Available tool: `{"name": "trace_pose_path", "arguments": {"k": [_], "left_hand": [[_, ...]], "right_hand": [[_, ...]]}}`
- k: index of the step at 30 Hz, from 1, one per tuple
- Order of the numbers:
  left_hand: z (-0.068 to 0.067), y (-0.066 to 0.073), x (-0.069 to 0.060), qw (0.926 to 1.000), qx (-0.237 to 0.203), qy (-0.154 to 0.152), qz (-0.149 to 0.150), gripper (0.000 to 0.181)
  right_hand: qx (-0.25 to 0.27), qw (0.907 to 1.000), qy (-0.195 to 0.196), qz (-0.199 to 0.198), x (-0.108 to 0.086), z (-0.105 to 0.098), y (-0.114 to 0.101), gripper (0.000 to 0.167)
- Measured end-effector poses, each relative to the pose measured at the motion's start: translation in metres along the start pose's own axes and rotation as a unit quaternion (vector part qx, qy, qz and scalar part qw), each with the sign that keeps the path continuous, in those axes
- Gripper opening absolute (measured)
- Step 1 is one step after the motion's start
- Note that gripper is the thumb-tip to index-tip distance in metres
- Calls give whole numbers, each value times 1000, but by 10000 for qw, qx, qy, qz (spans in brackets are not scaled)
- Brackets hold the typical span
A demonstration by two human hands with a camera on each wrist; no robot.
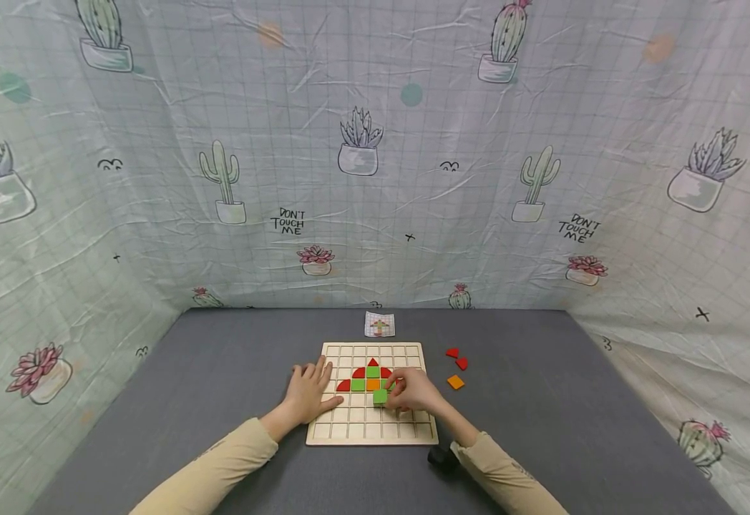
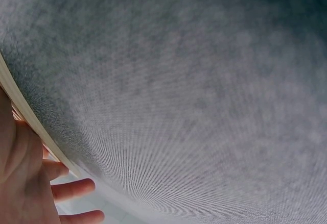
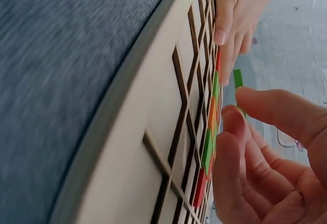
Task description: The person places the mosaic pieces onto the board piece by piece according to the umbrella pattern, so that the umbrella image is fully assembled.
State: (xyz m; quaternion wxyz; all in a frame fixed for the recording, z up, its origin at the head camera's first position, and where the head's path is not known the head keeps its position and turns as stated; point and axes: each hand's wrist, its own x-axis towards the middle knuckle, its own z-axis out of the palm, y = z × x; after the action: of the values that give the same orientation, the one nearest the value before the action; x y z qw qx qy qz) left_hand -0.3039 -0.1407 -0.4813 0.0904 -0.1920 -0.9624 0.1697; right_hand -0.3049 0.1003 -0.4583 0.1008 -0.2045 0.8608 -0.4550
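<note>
A light wooden grid board [image 1: 339, 431] lies on the grey table, bearing red, green and orange tiles in a stepped shape. Between thumb and fingertips my right hand [image 1: 412, 392] pinches a green square tile [image 1: 380, 397]. The right wrist view shows that green tile [image 3: 238, 79] edge-on, held just off the board. My left hand [image 1: 308, 391] rests flat with spread fingers on the board's left edge. An orange square tile [image 1: 373, 385] sits mid-pattern, under a green square [image 1: 373, 372] and a red triangle [image 1: 373, 362]. My right hand hides part of the pattern's right side.
Two loose red tiles [image 1: 461, 363] and an orange square [image 1: 456, 382] lie right of the board. Behind it is a small printed pattern card [image 1: 379, 325]. A black object [image 1: 442, 458] sits by my right sleeve. A cactus-print curtain [image 1: 375, 236] hangs around the table.
</note>
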Motion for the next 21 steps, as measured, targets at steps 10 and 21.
{"name": "trace_pose_path", "arguments": {"k": [10, 21], "left_hand": [[0, 1, -1, 10000, -26, 11, 4, 74], [1, 0, 0, 10000, 35, 21, -15, 74]], "right_hand": [[265, 9979, 77, 581, 5, 10, -4, 25], [-210, 9960, 365, 786, 11, 17, -7, 23]]}}
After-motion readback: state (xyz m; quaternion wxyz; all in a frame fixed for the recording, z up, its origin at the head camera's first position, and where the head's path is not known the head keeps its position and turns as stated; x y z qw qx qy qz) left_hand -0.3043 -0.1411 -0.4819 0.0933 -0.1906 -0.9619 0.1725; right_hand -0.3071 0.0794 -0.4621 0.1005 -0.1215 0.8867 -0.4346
